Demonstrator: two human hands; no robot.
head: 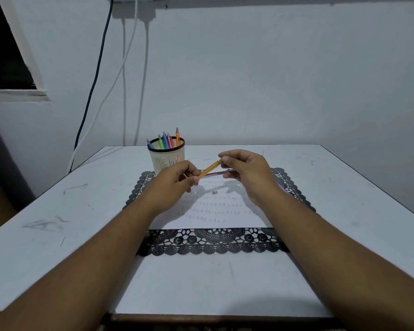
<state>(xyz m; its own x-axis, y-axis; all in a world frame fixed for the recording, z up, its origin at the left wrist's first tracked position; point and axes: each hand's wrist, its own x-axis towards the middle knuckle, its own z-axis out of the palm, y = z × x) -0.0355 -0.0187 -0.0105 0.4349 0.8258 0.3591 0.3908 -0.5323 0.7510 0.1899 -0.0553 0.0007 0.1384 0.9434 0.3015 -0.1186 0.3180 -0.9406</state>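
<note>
Head view: above the paper point(215, 211) at bench point(58, 211) centre, the left hand point(177, 177) pinched the orange pen point(209, 168) at its lower end. The right hand point(246, 173) pinched its upper end, with a second pen point(214, 173) just beneath. A pen cup point(166, 158) stood at eleven o'clock.

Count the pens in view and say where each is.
7. Five stand in the cup: blue, green, light-blue, pink, orange. The left hand and right hand pinch a yellow pen; a purple pen runs under it. The cup may hide more.
</note>
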